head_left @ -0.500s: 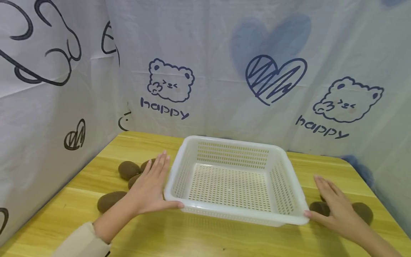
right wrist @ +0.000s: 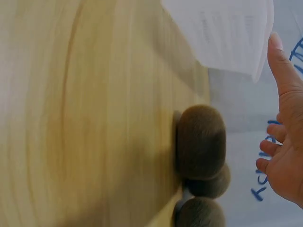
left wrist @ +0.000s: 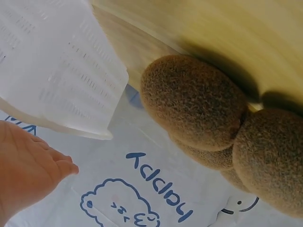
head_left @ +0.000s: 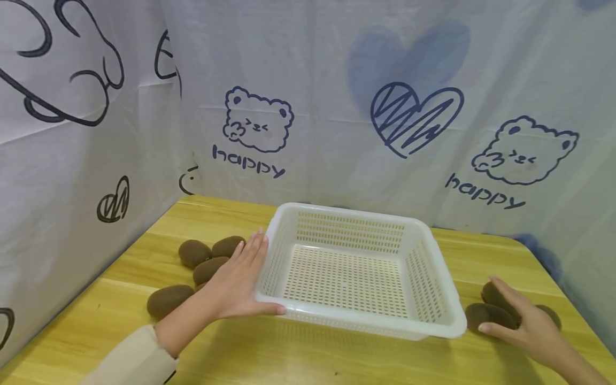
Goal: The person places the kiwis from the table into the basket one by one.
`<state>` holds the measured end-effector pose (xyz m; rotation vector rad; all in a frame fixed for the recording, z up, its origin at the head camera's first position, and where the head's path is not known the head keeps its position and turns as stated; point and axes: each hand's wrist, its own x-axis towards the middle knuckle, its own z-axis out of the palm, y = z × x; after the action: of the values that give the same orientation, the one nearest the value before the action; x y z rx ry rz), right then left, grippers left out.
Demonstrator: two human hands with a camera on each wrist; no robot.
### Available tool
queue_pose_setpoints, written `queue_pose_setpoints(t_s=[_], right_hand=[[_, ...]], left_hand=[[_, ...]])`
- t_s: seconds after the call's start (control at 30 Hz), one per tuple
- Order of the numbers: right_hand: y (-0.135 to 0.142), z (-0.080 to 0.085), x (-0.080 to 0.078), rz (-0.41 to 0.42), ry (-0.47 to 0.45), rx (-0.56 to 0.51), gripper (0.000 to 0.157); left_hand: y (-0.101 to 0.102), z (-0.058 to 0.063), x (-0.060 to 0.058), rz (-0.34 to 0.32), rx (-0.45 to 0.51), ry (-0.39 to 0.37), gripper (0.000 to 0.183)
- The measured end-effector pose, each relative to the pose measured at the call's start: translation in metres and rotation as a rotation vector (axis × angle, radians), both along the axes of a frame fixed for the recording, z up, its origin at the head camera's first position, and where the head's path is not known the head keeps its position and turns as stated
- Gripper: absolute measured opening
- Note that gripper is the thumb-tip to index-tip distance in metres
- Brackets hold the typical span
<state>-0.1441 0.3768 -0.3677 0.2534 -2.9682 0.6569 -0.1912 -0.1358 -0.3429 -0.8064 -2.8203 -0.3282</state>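
Closely, left hand borders basket rim; gap separates right hand.

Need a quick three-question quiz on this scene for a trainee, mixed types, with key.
1. Multiple choice: what shows inside the white basket in the head view?
A) an apple
B) nothing
C) a cloth

2. True or false: all the kiwis lie on one side of the basket.

3. Short answer: which hand is at the basket's rim?

Key
1. B; only the slotted walls and floor show.
2. False; in the head view kiwis lie both left and right of it.
3. The left hand, at the near left corner; the right hand is by the kiwis on the right.
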Motion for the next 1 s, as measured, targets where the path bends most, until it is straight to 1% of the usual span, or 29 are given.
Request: queue_pose_setpoints(t_s=[0.2, 0.37, 0.43, 0.6, 0.8, 1.0], right_hand=[[0.007, -0.004, 0.002, -0.112, -0.014, 0.068, 0.097], [0.013, -0.009, 0.002, -0.161, -0.04, 0.073, 0.091], [0.016, -0.01, 0.0, -0.179, -0.065, 0.078, 0.088], [0.022, -0.016, -0.001, -0.209, -0.089, 0.09, 0.084], [0.024, -0.023, -0.001, -0.239, -0.075, 0.055, 0.084], [0.028, -0.028, -0.002, -0.228, -0.07, 0.038, 0.082]], left_hand=[[0.004, -0.002, -0.001, -0.011, 0.016, -0.019, 0.125], [0.004, -0.005, -0.003, -0.006, 0.017, -0.04, 0.125], [0.003, -0.007, -0.003, -0.008, 0.015, -0.039, 0.125], [0.004, -0.01, -0.004, -0.015, 0.017, -0.033, 0.124], [0.005, -0.009, -0.003, -0.001, 0.023, -0.064, 0.123], [0.005, -0.009, -0.002, 0.007, 0.029, -0.098, 0.123]])
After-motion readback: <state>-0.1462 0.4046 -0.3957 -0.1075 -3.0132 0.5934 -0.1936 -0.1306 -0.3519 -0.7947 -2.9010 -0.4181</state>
